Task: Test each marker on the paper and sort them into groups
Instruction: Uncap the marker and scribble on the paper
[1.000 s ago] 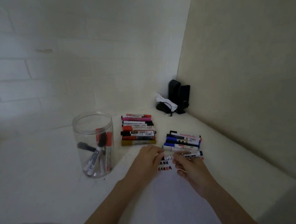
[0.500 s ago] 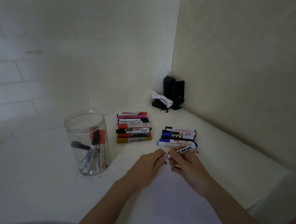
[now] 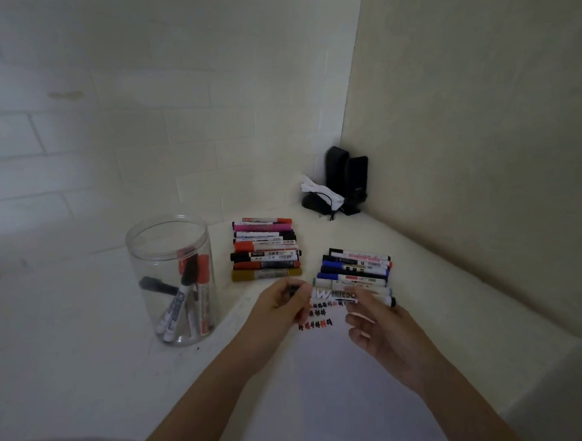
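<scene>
Both hands meet over the scribbled paper: left hand pinches a black cap, right hand grips the white marker.

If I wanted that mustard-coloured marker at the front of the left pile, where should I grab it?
Take the mustard marker by the middle of its barrel, reaching from above and from the near side. It lies flat and crosswise, the nearest in the left pile, so probably only its front and top are free.
</scene>
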A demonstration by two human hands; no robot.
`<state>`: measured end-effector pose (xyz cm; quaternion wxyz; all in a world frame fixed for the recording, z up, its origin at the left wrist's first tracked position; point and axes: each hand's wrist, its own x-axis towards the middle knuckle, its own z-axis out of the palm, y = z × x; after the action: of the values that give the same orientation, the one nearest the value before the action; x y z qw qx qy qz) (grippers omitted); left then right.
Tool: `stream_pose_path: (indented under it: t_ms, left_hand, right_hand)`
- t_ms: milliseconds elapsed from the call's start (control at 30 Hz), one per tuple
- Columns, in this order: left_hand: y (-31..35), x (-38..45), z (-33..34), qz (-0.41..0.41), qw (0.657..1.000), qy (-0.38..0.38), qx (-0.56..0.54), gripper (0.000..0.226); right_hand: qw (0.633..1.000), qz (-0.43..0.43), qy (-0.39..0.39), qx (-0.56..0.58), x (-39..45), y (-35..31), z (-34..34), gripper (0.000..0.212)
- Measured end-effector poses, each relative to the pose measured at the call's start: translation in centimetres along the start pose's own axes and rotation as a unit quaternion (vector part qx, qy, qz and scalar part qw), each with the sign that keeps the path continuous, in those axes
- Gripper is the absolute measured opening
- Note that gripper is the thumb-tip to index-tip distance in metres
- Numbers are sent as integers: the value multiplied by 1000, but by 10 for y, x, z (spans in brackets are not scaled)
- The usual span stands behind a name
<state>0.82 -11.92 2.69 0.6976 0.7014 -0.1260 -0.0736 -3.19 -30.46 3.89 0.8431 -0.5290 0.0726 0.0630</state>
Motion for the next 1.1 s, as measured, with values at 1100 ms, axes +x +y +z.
stream_pose_path:
  t_ms: [1100]
  left_hand:
    - [-20,12,8,-36,990,106,80,9]
  right_hand:
    - [858,-218,38,-463,8,15,-15,30]
